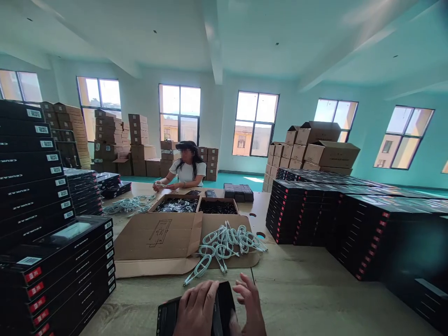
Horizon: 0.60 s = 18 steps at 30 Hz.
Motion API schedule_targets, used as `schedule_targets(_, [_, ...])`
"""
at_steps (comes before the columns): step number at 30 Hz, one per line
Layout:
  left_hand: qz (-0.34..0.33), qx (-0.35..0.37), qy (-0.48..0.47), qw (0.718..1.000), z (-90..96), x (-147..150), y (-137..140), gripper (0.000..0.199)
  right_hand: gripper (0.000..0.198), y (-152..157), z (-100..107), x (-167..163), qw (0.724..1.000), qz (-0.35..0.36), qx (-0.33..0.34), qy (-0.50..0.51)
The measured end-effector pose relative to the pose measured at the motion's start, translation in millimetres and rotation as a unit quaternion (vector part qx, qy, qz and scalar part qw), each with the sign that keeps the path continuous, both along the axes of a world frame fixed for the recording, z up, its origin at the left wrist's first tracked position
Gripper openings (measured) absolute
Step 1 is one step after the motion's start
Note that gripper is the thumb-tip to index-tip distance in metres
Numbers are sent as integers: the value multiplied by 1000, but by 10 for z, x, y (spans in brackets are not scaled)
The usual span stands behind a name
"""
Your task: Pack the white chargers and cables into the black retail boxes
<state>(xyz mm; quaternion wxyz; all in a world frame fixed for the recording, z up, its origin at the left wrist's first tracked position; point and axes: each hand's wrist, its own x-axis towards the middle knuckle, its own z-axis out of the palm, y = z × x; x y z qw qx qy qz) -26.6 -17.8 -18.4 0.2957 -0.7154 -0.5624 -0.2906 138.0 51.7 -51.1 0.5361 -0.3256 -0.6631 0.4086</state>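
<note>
The left hand [196, 305] is gripping a black box [167, 315] with fingers together while the right hand [250, 301] is holding its fingers apart beside it.

Near twelve o'clock are two hands, one left hand [198, 305] and one right hand [252, 305], with one black item [167, 318]. Two open cardboard trays [140, 233] lie beyond. White cables [224, 247] form two heaps, at twelve and eleven. One co-worker [186, 172] sits near twelve. Two table holes [261, 235] show at one. Six windows [255, 123], plus a seventh's sliver, span ten to two.
</note>
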Motion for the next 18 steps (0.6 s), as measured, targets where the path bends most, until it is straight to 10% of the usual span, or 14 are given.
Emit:
schedule_targets(4, [54, 14, -2, 998, 18, 20, 17, 79, 17, -3, -81, -71, 994, -34, 66, -78])
schedule_targets(13, [70, 0, 34, 997, -60, -99, -71, 82, 42, 140, -202, -271, 985, 99, -143, 11])
schedule_targets(18, [75, -14, 8, 997, -107, -239, -116, 84, 47, 150, 51, -165, 927, 184, -277, 175])
